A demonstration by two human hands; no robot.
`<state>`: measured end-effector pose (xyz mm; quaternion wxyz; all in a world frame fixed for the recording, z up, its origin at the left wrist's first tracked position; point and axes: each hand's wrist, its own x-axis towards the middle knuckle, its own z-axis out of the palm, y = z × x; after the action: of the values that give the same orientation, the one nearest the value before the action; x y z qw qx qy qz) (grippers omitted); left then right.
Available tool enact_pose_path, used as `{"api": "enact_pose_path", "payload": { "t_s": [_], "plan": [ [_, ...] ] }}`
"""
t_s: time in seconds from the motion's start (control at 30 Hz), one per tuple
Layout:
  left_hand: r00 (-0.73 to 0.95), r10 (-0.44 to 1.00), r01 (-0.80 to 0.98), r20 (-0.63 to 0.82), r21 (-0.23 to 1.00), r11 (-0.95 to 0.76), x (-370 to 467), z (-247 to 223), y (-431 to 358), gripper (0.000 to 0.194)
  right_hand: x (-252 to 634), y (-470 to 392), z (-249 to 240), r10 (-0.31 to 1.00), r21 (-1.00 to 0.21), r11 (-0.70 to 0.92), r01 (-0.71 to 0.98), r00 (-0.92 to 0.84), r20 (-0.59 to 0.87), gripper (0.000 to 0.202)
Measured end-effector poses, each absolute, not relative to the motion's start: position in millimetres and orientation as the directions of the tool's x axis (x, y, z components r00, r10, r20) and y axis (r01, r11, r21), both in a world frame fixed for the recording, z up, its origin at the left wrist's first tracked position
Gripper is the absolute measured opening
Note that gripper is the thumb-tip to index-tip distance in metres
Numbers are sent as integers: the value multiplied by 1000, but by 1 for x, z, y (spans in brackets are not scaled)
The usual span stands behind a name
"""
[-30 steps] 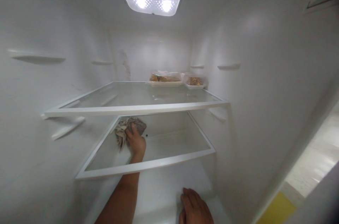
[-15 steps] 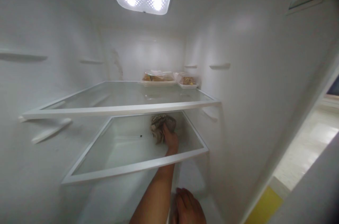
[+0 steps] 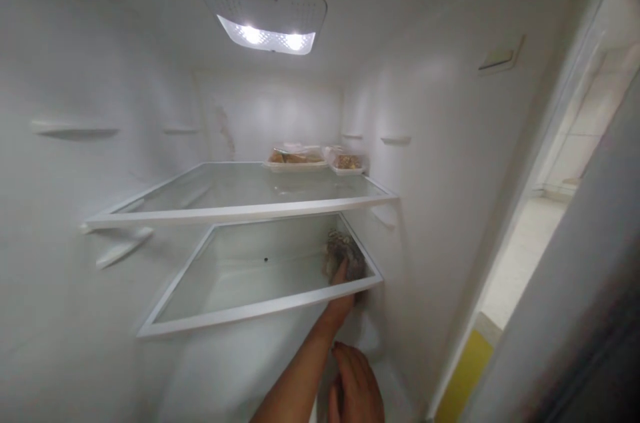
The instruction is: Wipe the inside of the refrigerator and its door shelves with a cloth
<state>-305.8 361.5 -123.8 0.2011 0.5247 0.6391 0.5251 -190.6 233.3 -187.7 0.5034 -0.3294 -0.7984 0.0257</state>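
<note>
My left hand (image 3: 341, 273) is closed on a crumpled grey-brown cloth (image 3: 353, 255) under the lower glass shelf (image 3: 215, 316). Hand and cloth show through the glass, close to the fridge's right side wall. My left forearm (image 3: 300, 370) reaches up from the bottom, passing beneath the shelf's white front edge. Below, beside that forearm, my right hand (image 3: 357, 383) has its fingers bent and the thumb apart, and I see nothing in it. What its fingertips touch is hidden.
Over the lower shelf is an upper glass shelf (image 3: 240, 213), bearing two wrapped food trays, one larger (image 3: 296, 158) and one smaller (image 3: 347, 162), at its back. Shelf ledges (image 3: 75, 128) stick out from the side walls. A lit lamp (image 3: 273, 36) is overhead. The door (image 3: 565, 263) stands at the right.
My left hand has moved the cloth right, toward the side wall, and nearer the shelf's front. My right hand stays low, its thumb now more apart. The view has shifted slightly.
</note>
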Motion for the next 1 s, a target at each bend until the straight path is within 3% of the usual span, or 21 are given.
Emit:
{"api": "enact_pose_path", "payload": {
  "t_s": [0.17,0.3,0.4,0.53,0.63,0.77,0.9,1.0],
  "plan": [
    [-317,937,236,148,969,-73,-272,-124,301,80,-171,237,-181,570,-492,806,329,-205,796,22],
    [-167,986,67,11,998,0,-252,-107,248,90,-155,221,-195,577,-471,770,430,-156,801,22],
    [-45,999,-73,-29,997,26,-242,-90,217,83,-144,209,-191,553,-378,721,581,-154,819,30],
    [-49,998,-261,-46,965,32,-238,-77,202,67,-130,214,-150,425,-107,800,590,-432,795,48],
    [-31,999,-352,-43,936,29,-239,-76,205,70,-129,226,-124,461,-17,725,689,-466,756,56],
    [-105,994,-215,19,976,-42,-252,-83,208,64,-144,248,-128,512,37,658,752,-482,711,54],
    [-256,962,141,97,988,-62,-289,-96,190,48,-171,280,-139,517,132,653,746,-566,642,51],
    [-387,915,350,109,936,36,-329,-108,160,43,-197,307,-136,487,63,692,719,-529,695,52]
  ]
}}
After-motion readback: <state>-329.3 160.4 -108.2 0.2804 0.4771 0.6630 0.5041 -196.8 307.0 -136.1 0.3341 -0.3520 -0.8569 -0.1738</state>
